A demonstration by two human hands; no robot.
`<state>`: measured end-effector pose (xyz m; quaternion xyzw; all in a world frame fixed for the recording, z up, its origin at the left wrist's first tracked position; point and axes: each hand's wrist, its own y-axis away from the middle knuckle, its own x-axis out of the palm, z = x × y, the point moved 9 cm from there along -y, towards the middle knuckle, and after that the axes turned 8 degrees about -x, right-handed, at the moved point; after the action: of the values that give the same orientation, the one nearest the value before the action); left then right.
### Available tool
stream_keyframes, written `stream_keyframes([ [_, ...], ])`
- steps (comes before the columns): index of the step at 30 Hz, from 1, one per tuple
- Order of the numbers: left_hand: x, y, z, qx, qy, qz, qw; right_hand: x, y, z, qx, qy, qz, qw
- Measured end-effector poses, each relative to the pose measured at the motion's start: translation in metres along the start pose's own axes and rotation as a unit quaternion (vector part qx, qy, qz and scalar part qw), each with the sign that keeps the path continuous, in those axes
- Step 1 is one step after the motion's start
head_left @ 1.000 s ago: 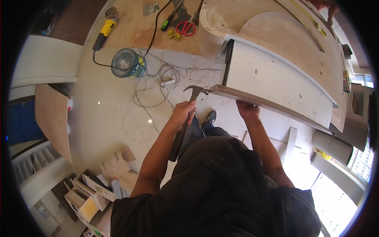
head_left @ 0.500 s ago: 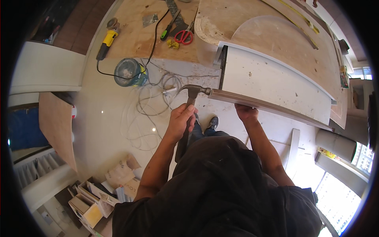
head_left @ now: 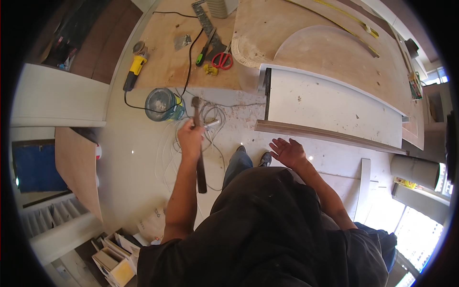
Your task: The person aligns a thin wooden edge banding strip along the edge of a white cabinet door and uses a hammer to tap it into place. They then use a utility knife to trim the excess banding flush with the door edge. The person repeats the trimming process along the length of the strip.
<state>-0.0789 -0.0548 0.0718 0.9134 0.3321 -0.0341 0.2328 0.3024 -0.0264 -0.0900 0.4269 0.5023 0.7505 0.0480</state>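
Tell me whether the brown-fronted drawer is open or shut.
The drawer is open: its brown front stands out from the white edge along the wooden top, leaving the speckled white surface between them in view.

No readable text, only small dark marks (head_left: 157,212) on the pale cardboard (head_left: 151,226) at lower left.

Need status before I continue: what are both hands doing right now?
Left hand: closed, holding a hammer.
Right hand: open, holding nothing.
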Motion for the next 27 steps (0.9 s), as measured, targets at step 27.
stream_keyframes([
  [27, 0.166, -0.331, -0.116, 0.309, -0.552, 0.008, 0.775, 0.100, 0.056, -0.026, -0.302, -0.135, 0.067, 0.941],
])
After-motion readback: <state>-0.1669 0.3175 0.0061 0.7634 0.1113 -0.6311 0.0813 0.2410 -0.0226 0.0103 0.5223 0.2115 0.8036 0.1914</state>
